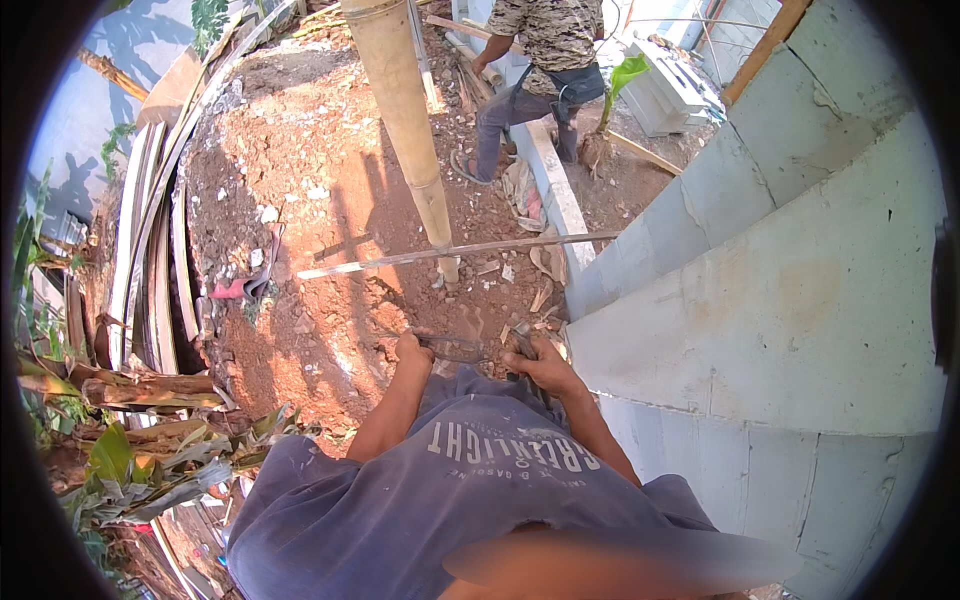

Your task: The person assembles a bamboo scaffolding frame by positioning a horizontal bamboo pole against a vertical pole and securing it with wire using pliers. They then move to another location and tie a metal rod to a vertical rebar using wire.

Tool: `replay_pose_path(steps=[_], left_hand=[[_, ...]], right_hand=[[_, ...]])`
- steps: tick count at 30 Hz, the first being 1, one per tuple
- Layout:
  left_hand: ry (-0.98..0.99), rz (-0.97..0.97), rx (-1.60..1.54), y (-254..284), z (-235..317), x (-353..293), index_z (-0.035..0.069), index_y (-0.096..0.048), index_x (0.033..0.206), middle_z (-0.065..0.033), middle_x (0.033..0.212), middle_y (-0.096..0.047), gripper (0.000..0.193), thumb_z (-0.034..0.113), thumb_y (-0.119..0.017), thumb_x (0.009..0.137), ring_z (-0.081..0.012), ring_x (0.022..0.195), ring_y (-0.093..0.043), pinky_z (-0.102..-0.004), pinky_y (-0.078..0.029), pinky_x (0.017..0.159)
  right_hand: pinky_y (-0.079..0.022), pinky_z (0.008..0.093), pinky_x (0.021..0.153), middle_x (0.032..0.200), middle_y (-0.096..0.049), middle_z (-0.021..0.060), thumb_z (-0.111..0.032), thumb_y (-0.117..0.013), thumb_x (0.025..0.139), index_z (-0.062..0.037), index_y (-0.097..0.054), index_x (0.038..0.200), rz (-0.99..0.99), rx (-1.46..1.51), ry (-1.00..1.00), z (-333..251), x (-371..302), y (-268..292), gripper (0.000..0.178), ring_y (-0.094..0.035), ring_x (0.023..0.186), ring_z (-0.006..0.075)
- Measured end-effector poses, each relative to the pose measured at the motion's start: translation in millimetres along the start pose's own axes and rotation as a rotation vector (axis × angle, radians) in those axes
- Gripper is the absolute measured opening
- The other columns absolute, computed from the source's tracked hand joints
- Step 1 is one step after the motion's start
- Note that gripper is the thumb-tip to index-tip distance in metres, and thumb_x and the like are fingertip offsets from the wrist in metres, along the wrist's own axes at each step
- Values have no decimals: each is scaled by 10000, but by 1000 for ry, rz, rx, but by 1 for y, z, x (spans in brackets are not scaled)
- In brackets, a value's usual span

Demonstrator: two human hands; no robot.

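In front of my waist my left hand (413, 350) is closed on a thin dark wire-like strand (458, 345). The strand runs from this hand toward the right one, and its thinness blurs it against the soil. My right hand (548, 368) grips a dark hand tool (523, 343) whose short end sticks out past the fingers; its exact kind is hard to make out. Both hands are apart, above the reddish ground. Just beyond them, a thick bamboo pole (410, 120) stands with its foot near a narrow wooden strip (450, 255).
A pale block wall (760, 310) rises close on my right. Long wooden planks (150, 240) lean at the left, above cut banana stems (150, 390). Rubble litters the reddish soil (270, 190). Ahead, another person (545, 70) stands astride a low concrete beam (560, 190), near stacked pale blocks (665, 90).
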State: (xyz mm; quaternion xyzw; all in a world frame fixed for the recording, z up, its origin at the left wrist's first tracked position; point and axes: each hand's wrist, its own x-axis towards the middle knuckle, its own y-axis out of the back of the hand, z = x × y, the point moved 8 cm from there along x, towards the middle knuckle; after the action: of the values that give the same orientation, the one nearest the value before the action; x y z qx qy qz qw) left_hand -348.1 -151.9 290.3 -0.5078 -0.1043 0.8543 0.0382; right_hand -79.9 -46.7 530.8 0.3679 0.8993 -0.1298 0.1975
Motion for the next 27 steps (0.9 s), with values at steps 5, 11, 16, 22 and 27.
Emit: replay_pose_path(steps=[5, 11, 16, 22, 27], left_hand=[[32, 15, 120, -4, -3, -3, 4, -618, 882, -166, 919, -642, 245, 135, -411, 874, -327, 840, -617, -482, -506, 759], [62, 24, 161, -15, -10, -16, 15, -567, 892, -134, 837, -602, 233, 188, -412, 906, -285, 701, -584, -414, -499, 600], [23, 48, 158, -12, -1, -52, 60, -512, 792, -107, 685, -512, 168, 166, -418, 883, -202, 473, -446, -304, -404, 400], [-22, 95, 73, -1, 1, -53, 34, -523, 757, -112, 693, -523, 212, 167, -419, 885, -198, 499, -447, -319, -339, 413], [-38, 198, 25, -11, -5, -76, 57, -539, 747, -99, 699, -528, 192, 162, -433, 868, -221, 557, -475, -347, -368, 465]], right_hand=[[-446, 284, 667, 782, -634, 46, -154, -688, 843, -2, -635, 882, 56, 236, 56, -8, -14, 7, 165, -553, 704, 120], [-455, 273, 634, 791, -640, 35, -152, -672, 873, 7, -642, 903, 120, 354, 128, 10, -11, 27, 164, -552, 671, 98], [-457, 278, 684, 782, -660, 54, -153, -689, 848, 7, -632, 954, 228, 209, 125, 51, 4, 45, 201, -571, 714, 109], [-432, 258, 655, 720, -603, 14, -151, -595, 899, -2, -685, 967, 91, 203, 99, 36, 3, 37, 187, -545, 677, 108], [-451, 260, 636, 747, -616, 25, -204, -636, 902, -28, -668, 941, 94, 267, 136, 30, 2, 37, 184, -563, 685, 117]])
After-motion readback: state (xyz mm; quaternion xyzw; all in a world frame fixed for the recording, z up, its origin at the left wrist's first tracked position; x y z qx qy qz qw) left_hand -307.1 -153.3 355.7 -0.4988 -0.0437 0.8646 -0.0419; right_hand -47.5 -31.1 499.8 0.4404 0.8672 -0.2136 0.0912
